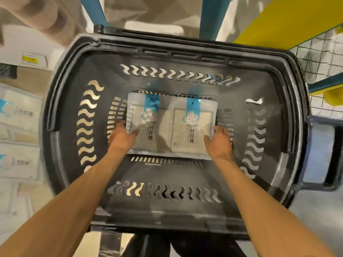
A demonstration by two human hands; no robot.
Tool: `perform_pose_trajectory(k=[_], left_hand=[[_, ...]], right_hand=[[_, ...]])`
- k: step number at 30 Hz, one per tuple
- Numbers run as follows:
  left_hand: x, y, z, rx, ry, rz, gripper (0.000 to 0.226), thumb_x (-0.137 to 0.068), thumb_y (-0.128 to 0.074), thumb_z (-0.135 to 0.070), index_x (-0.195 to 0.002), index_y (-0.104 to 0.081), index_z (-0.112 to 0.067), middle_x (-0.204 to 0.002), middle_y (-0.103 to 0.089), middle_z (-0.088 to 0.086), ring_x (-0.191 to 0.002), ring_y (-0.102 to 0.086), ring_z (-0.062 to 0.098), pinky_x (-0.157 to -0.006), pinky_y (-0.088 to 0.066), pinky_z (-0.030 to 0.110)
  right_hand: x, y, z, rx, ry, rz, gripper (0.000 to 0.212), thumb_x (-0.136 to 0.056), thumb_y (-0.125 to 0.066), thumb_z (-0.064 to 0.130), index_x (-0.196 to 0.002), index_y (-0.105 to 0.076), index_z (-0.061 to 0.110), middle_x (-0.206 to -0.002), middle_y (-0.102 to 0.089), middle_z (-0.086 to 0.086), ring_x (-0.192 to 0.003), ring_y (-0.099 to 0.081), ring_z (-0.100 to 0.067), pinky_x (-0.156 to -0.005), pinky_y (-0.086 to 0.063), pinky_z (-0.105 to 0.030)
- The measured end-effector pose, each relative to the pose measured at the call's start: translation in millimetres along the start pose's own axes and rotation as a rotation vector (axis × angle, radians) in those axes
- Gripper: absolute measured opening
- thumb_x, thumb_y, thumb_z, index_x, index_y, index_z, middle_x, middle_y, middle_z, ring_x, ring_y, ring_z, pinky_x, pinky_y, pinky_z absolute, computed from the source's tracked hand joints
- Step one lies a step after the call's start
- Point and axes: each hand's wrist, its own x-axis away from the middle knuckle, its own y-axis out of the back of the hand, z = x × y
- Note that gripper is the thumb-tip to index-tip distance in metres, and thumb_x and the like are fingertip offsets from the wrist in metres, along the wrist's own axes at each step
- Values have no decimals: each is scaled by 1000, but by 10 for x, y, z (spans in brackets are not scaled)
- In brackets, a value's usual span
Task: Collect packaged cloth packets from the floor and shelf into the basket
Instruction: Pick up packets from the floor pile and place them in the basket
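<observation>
A black plastic basket [278,101] with wavy slots fills the view. Two clear cloth packets lie side by side on its bottom, each with a blue cloud header. My left hand [121,137] grips the left edge of the left packet [148,123], thumb on top. My right hand [219,143] holds the right edge of the right packet [193,127], fingers curled around its side. Both forearms reach down into the basket.
More packaged cloth packets [18,160] are stacked at the left outside the basket. Blue shelf posts [209,17] and a yellow shelf beam [289,21] stand behind it. A wire mesh panel [323,58] is at the right, a dark basket handle [326,154] below it.
</observation>
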Motion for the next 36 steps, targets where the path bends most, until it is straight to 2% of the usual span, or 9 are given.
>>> perform_pose_trajectory(k=[3,6,12,15,18,23,27,33,36], left_hand=[[415,207,-103,-294,-222,67,63,-93,-68,-31,-145,-41,-8,-141,-49,21,-127,-50,39,-103,-43,49],[916,508,-306,-539,-376,-26,55,-97,-60,-34,-143,-44,-9,-140,-50,17,-126,-49,39,-99,-43,54],[1970,1236,-601,-566,-414,-234,48,-92,-59,-38,-131,-52,-12,-131,-54,15,-123,-48,38,-99,-41,55],[2462,1602,-593,-524,-368,-344,46,-90,-62,-38,-126,-55,-11,-129,-56,16,-124,-48,39,-98,-40,56],[2901,1942,-432,-452,-303,-475,46,-92,-59,-39,-129,-55,-10,-133,-55,17,-127,-46,41,-99,-40,58],[3530,2354,-4,-324,-145,-592,51,-93,-60,-38,-136,-54,-11,-142,-50,19,-133,-43,44,-104,-37,61],[4001,2572,424,-269,5,-637,54,-94,-60,-40,-140,-51,-13,-148,-46,20,-139,-38,45,-108,-34,62],[4554,2812,1163,-169,199,-668,57,-97,-54,-44,-146,-45,-16,-151,-43,16,-143,-33,41,-112,-30,59],[4728,2919,1520,-129,273,-673,60,-97,-53,-45,-148,-42,-17,-151,-43,15,-142,-34,39,-111,-30,57]], right_hand=[[287,377,192,188,164,62,47,-97,-56,24,-140,-45,10,-141,-45,-13,-131,-43,-31,-107,-37,-41],[634,792,491,344,319,96,47,-98,-53,28,-141,-44,10,-141,-44,-12,-129,-42,-32,-105,-37,-43],[1394,1785,1104,505,592,92,52,-100,-49,34,-148,-38,15,-156,-30,-11,-142,-28,-30,-113,-26,-42],[1729,2181,1391,569,738,43,50,-99,-51,34,-144,-41,14,-151,-36,-12,-139,-32,-32,-111,-28,-44],[2066,2424,1671,646,874,6,49,-98,-53,33,-142,-43,13,-148,-39,-13,-136,-36,-34,-107,-33,-45],[2652,2560,2104,701,1041,-5,49,-99,-53,30,-143,-43,12,-153,-35,-14,-140,-31,-34,-111,-29,-46],[3192,2419,2472,737,1165,30,53,-101,-51,33,-148,-39,12,-158,-30,-13,-145,-26,-32,-115,-26,-46],[3964,1934,2882,817,1327,78,48,-98,-53,30,-142,-47,12,-150,-39,-14,-137,-35,-34,-107,-34,-46],[4279,1709,3051,853,1382,109,51,-96,-57,30,-143,-48,12,-152,-38,-16,-138,-35,-36,-108,-32,-46]])
